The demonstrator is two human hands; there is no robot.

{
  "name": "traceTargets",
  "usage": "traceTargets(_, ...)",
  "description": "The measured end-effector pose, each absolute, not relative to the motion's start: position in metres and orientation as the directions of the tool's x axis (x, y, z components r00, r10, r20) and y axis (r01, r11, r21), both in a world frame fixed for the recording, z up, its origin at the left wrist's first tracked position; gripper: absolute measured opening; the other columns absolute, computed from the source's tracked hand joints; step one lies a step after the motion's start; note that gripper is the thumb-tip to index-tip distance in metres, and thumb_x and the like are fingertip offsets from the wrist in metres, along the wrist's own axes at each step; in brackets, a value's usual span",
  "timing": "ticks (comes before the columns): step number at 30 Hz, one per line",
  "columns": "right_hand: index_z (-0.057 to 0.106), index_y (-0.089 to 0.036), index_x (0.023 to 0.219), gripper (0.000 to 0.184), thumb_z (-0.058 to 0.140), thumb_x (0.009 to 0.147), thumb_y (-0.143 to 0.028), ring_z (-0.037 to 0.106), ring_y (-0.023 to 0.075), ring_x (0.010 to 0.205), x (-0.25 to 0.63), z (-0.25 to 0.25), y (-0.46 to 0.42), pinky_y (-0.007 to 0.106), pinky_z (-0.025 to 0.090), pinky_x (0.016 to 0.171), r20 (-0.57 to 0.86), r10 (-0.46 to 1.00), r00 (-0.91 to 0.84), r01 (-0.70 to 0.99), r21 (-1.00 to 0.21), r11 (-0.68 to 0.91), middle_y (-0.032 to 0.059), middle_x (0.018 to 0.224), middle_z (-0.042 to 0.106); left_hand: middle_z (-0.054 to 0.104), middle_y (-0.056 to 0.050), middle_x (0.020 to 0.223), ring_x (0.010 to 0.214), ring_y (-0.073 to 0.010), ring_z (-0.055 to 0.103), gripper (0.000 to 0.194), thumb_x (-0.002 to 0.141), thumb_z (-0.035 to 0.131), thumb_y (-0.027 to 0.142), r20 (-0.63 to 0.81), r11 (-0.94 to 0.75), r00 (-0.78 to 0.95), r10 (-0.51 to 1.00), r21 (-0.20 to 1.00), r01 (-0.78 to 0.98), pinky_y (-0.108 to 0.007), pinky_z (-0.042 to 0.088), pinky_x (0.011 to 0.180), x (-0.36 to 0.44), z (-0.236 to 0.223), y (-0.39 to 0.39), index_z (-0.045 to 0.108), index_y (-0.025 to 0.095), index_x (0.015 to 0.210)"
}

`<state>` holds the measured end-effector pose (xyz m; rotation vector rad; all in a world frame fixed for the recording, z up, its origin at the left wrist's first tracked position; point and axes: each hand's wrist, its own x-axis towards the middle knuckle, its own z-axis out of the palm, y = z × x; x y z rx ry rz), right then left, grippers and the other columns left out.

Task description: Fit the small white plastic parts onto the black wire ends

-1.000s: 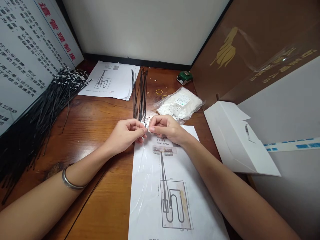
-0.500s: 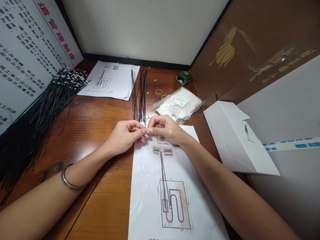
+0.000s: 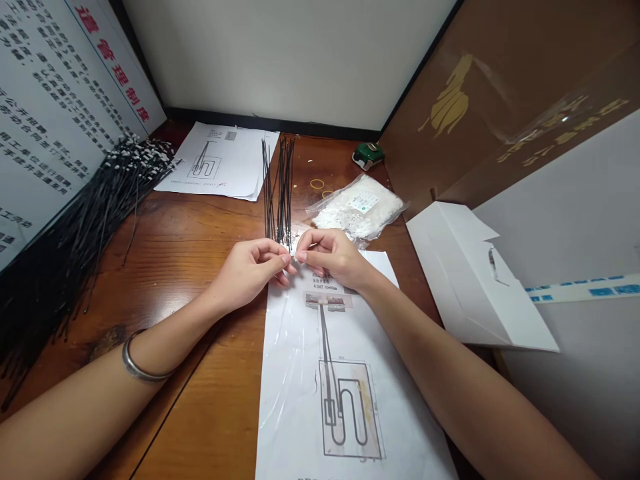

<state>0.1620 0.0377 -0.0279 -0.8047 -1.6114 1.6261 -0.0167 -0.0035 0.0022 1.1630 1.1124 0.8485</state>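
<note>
My left hand point(image 3: 257, 263) is closed in a pinch near the lower ends of the black wires point(image 3: 285, 190). One black wire runs down to its fingertips. Opposite it, my right hand point(image 3: 327, 257) pinches thumb to forefinger, a small white piece point(image 3: 295, 256) showing at the tips. Both sets of fingertips almost touch, and the finer detail between them is too small to make out. Beneath the hands lies a printed drawing sheet point(image 3: 290, 373) in a clear plastic cover.
A big bundle of black wires with white ends point(image 3: 100, 207) fills the left. Further back lie another drawing sheet point(image 3: 220, 160), a bag of small white parts point(image 3: 360, 207), rubber bands point(image 3: 317, 184) and a green tape measure point(image 3: 369, 155). A white carton flap point(image 3: 465, 280) juts in at right.
Both hands stay almost in place, with only small shifts of the fingertips. The wires and sheets lie as before.
</note>
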Motion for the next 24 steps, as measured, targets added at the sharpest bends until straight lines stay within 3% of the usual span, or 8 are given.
traceTargets(24,0.057,-0.016,0.067,0.022,0.072,0.073,-0.031,0.037,0.0042,0.040,0.1608,-0.0257,0.0376,0.021,0.022,0.038,-0.006,0.818,-0.575,0.003,-1.000,-0.005,-0.0049,0.049,0.051,0.067,-0.003,0.065,0.057,-0.0101,0.062,0.010,0.077,0.064,0.021,-0.209,0.212,0.284,0.936,0.977,0.023,-0.023,0.053,0.058,-0.0166,-0.0042,-0.0026,0.058,0.012,0.074)
